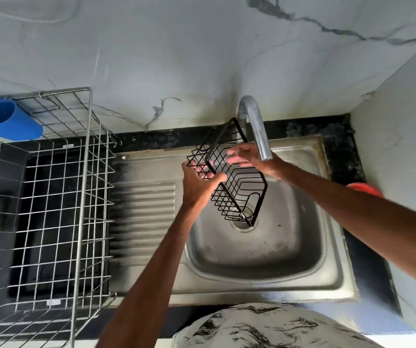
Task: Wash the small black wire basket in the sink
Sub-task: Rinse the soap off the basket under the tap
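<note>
The small black wire basket (237, 187) hangs tilted above the steel sink (264, 249), its lower end over the drain (244, 219). My left hand (199, 182) grips its left side, fingers curled through the wires. My right hand (249, 156) is inside the basket's upper part with fingers spread, touching the wires just below the chrome tap spout (259, 131). No running water is visible.
A large silver wire dish rack (51, 197) stands on the black counter to the left, beside the ribbed drainboard (146, 217). A blue plastic container (6, 119) sits at the back left. A red object (365, 188) lies at the right, by the marble wall.
</note>
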The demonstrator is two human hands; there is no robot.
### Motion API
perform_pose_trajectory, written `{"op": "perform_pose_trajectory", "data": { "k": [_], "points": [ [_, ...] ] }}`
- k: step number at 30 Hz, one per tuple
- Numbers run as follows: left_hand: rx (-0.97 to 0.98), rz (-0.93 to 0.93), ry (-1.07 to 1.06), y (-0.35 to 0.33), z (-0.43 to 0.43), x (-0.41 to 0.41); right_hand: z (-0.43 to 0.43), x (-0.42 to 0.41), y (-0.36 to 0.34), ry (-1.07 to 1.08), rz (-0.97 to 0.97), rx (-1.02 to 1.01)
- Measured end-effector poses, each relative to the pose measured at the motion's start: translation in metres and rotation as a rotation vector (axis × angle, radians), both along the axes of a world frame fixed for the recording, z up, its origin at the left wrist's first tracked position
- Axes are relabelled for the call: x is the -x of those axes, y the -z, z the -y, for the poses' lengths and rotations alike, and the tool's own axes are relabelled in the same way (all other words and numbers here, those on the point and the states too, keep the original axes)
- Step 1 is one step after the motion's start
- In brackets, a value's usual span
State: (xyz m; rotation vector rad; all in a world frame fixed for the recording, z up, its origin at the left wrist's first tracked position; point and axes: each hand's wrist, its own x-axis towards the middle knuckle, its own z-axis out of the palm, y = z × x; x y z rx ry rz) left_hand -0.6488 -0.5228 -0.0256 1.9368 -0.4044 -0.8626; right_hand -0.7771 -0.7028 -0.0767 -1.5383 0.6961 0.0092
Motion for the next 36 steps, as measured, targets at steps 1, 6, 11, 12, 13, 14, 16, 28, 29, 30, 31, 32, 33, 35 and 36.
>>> {"op": "perform_pose_trajectory", "data": {
  "k": [1,6,11,12,13,14,16,28,29,30,31,32,33,35,36],
  "points": [
    [0.004,0.0,-0.009,0.0,0.0,0.0,-0.004,-0.002,0.001,-0.012,-0.02,-0.057],
    [0.059,0.004,-0.056,0.004,-0.004,-0.006,-0.03,0.026,0.041,0.147,-0.218,-0.277],
    [0.037,-0.007,-0.033,0.01,-0.009,0.002,-0.038,0.036,0.052,0.621,-0.148,-0.537],
    [0.054,-0.001,-0.047,0.013,-0.01,0.005,-0.04,0.038,0.052,0.728,-0.133,-0.554],
    [0.07,0.006,-0.063,0.016,-0.011,0.007,-0.044,0.04,0.052,0.822,-0.137,-0.503],
    [0.084,0.014,-0.084,0.015,-0.012,0.009,-0.048,0.042,0.053,0.89,-0.185,-0.37],
    [0.109,0.014,-0.125,0.013,-0.013,0.013,-0.058,0.042,0.055,0.941,-0.315,-0.017],
    [0.125,-0.24,-0.044,-0.014,-0.044,0.008,-0.072,0.02,0.064,0.735,-0.17,-0.39],
    [0.125,-0.307,-0.012,-0.019,-0.048,0.0,-0.069,0.02,0.064,0.71,-0.176,-0.409],
    [0.115,-0.363,0.008,-0.025,-0.05,-0.007,-0.066,0.021,0.066,0.686,-0.184,-0.427],
    [0.09,-0.404,0.021,-0.031,-0.049,-0.013,-0.063,0.021,0.068,0.659,-0.195,-0.433],
    [0.044,-0.433,0.03,-0.038,-0.046,-0.019,-0.06,0.022,0.069,0.631,-0.193,-0.437],
    [-0.011,-0.446,0.036,-0.046,-0.041,-0.024,-0.058,0.023,0.067,0.594,-0.202,-0.42],
    [-0.1,-0.468,-0.006,-0.054,-0.028,-0.035,-0.055,0.024,0.064,0.507,-0.224,-0.354],
    [-0.143,-0.475,-0.027,-0.056,-0.022,-0.042,-0.053,0.025,0.064,0.467,-0.23,-0.324]
  ]
}}
